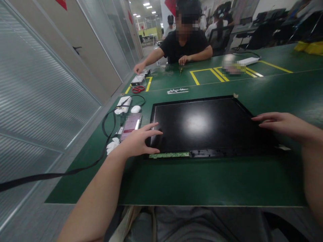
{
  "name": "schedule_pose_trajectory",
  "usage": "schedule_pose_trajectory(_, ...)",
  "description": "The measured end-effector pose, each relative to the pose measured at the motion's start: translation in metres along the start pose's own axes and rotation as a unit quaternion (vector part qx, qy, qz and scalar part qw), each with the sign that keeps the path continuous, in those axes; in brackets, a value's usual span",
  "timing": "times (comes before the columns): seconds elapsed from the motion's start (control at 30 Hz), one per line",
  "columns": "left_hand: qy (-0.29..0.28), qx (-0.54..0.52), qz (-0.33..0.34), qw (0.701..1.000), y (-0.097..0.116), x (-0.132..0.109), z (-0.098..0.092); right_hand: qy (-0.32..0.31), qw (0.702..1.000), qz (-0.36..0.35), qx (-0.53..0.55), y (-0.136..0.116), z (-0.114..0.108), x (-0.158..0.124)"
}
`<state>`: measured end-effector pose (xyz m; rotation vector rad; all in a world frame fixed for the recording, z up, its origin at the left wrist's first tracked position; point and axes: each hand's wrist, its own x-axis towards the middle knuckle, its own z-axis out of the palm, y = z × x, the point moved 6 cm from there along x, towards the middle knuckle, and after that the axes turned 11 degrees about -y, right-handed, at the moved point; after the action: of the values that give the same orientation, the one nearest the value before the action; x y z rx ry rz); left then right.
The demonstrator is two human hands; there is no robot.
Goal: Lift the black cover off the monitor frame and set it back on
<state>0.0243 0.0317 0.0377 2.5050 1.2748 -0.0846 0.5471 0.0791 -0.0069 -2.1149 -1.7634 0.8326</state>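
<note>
A black display panel [174,131] in a dark frame lies flat on the green table, a bright reflection at its middle. A strip of green circuit board [169,155] shows along its near left edge. My left hand [141,139] is over the panel's left edge, fingers and thumb spread, with nothing gripped between them. At the right edge, my right hand [281,122] has its fingers stretched out with the tips at the frame; its thumb is hidden. A small pale tab [284,147] sticks out by the near right corner.
Left of the panel are a phone [131,126], a white rounded object [135,109], a white box [123,105], crumpled white tissue [113,145] and a black cable [75,172]. Beyond lie red-handled scissors [138,89] and white strips [177,91]. A co-worker [186,43] sits opposite.
</note>
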Motion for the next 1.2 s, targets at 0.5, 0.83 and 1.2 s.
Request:
schedule_pose_trajectory(0.5,0.004,-0.026,-0.016,1.0,0.0,0.0,-0.002,0.019,0.993,0.019,0.114,0.005,0.004,0.003)
schedule_pose_trajectory(0.83,0.087,-0.005,-0.125,0.988,-0.007,0.009,0.002,0.018,0.992,0.064,0.111,-0.006,0.005,-0.005)
schedule_pose_trajectory(1.2,0.06,0.007,-0.153,0.986,-0.006,0.012,0.01,0.023,0.994,0.012,0.105,0.006,0.004,0.006)
